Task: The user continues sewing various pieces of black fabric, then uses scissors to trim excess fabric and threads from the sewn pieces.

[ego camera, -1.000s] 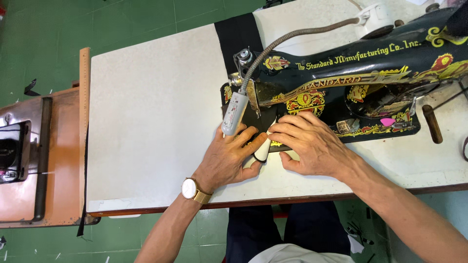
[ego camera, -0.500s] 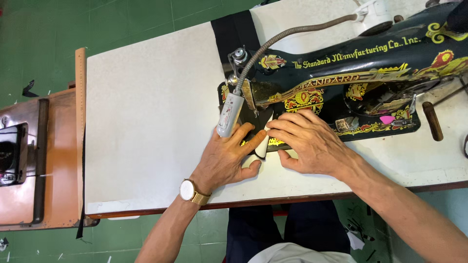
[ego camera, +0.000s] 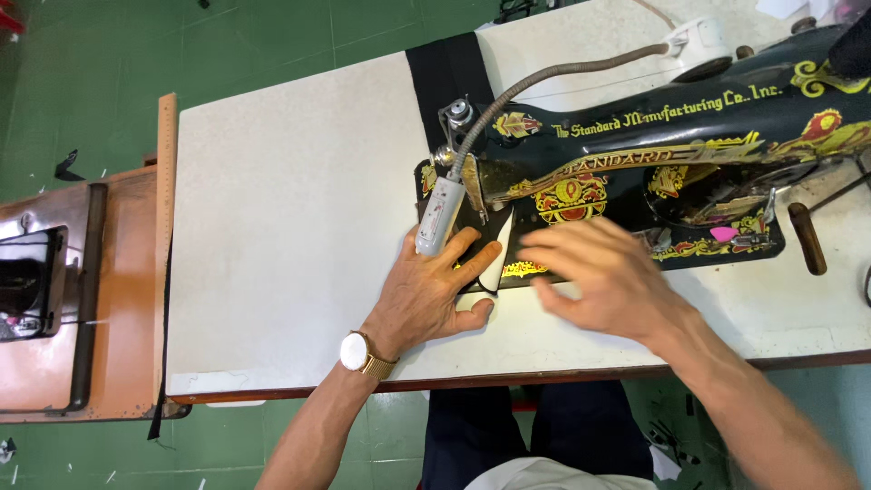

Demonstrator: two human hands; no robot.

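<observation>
A black sewing machine [ego camera: 671, 172] with gold and red ornament lies across the white table [ego camera: 290, 236]. A small black and white fabric piece [ego camera: 493, 259] sits on the machine bed under the needle area. My left hand [ego camera: 435, 295], with a watch on its wrist, lies flat with fingers spread, pressing on that fabric. My right hand [ego camera: 599, 281] hovers just right of the fabric, blurred by motion, fingers apart and holding nothing. A white lamp head [ego camera: 437, 218] on a grey flexible neck hangs above my left fingers.
A black cloth strip [ego camera: 445, 82] runs over the table's far side behind the machine. A wooden ruler [ego camera: 165, 181] lies along the table's left edge. Another brown sewing table [ego camera: 63, 290] stands at the left. A wooden handle [ego camera: 806, 238] sits at the right.
My right hand has lifted off the fabric and drawn back to the right, now blurred. My left hand stays pressed on the fabric. The view has shifted slightly.
</observation>
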